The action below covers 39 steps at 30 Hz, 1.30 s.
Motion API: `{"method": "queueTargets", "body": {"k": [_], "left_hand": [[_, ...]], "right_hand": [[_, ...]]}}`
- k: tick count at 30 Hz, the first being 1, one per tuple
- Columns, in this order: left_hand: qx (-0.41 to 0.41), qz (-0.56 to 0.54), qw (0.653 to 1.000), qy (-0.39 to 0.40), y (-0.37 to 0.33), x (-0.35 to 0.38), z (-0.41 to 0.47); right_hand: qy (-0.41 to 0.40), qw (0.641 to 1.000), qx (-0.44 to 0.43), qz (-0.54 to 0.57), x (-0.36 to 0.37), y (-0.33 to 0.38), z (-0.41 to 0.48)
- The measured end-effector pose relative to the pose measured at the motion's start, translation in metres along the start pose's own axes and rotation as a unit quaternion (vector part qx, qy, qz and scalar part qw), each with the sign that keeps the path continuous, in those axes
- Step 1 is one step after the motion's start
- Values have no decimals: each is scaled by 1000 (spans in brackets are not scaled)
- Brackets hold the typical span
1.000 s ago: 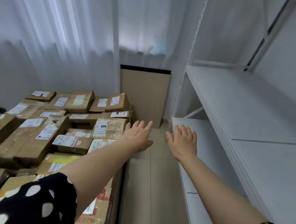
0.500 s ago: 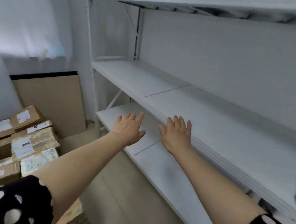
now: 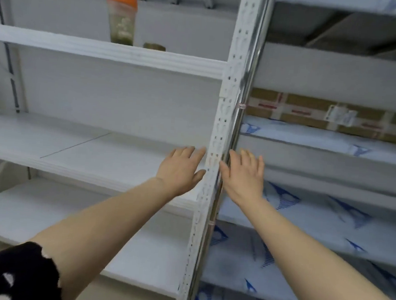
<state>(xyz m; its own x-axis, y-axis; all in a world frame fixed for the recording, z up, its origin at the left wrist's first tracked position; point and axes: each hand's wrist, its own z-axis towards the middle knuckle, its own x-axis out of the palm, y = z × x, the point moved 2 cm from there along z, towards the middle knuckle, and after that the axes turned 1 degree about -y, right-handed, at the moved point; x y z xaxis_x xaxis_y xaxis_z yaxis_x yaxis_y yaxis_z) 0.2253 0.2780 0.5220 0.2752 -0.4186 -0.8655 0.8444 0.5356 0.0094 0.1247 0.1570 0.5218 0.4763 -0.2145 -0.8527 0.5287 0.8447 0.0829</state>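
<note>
The view has swung right: left hand point(image 3: 181, 169) and right hand point(image 3: 243, 174), spread and empty, now flank the vertical shelf upright point(image 3: 219, 132) at twelve o'clock.

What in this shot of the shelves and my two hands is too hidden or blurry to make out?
Head view, label on the cardboard box: motion blur, unreadable.
Head view, low dark thing beside the orange-lidded bottle: mostly hidden behind the shelf edge.
Head view, whether the left hand or right hand touches the post: cannot tell from this angle.
</note>
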Motion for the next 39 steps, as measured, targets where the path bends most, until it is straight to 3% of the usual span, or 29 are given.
{"method": "queueTargets", "body": {"k": [11,18,28,39], "left_hand": [[136,-84,985,-60,-343,-33,119],[202,-96,973,-55,-508,-42,174],[253,-146,956,2,-669,1,283],[237,-154,959,28,-780,55,455]], "right_hand": [[-49,986,144,-62,-158,-328,-54],[-52,973,221,-37,-208,-487,-82],[-68,955,286,-45,-215,-665,-76],[-91,957,273,-35,-202,-846,48]]}}
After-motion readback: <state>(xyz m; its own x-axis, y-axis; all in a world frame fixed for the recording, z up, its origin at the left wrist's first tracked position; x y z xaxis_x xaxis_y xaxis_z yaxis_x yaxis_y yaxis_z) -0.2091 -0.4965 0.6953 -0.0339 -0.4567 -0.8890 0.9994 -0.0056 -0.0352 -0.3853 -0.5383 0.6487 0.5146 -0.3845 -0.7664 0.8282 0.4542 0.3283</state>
